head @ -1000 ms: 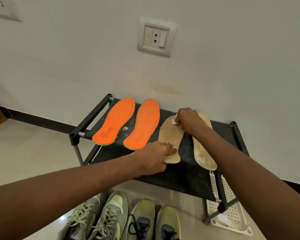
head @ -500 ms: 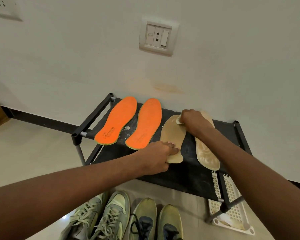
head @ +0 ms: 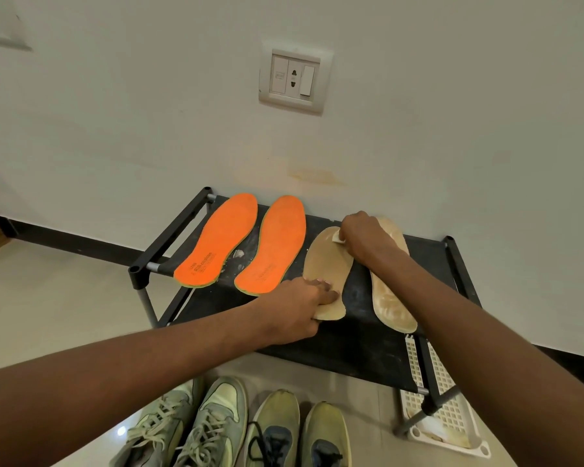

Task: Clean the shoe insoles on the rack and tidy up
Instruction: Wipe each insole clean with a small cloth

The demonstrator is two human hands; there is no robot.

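Note:
On the black rack (head: 368, 345) lie two orange insoles (head: 218, 241) (head: 273, 246) at the left and two tan insoles at the right. My left hand (head: 297, 306) presses down on the heel end of the left tan insole (head: 327, 261), fingers flat. My right hand (head: 361, 232) grips a small white wipe (head: 338, 236) against the toe end of that same insole. The right tan insole (head: 390, 301) lies beside it, partly hidden under my right forearm.
Several shoes (head: 236, 429) stand on the floor in front of the rack. A white perforated plastic tray (head: 449, 419) sits on the floor under the rack's right end. The wall with a socket plate (head: 294, 79) is right behind the rack.
My right hand with the wipe has shifted only slightly at the toe of the left tan insole. The left hand stays pressed on its heel.

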